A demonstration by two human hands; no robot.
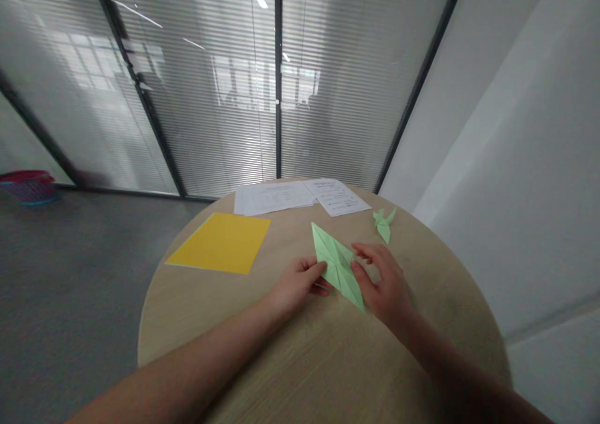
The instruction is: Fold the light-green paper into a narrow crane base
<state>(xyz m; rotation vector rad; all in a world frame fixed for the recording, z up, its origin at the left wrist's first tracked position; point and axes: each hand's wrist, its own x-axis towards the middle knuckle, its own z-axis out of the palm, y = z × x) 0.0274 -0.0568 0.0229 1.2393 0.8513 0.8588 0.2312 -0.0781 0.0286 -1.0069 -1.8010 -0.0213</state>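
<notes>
A light green paper (pixel 335 262), folded into a long diamond shape, lies near the middle of the round wooden table (pixel 290 349). My left hand (pixel 297 283) pinches its left edge with fingers closed on the paper. My right hand (pixel 384 283) rests on the paper's right side, fingers pressed down along a fold. Both forearms reach in from the bottom of the view.
A yellow square sheet (pixel 222 242) lies at the table's left. Two white printed sheets (pixel 300 197) sit at the far edge. A small folded green paper figure (pixel 384 222) sits at the far right. Glass walls with blinds stand behind; a red basket (pixel 28 185) sits on the floor at left.
</notes>
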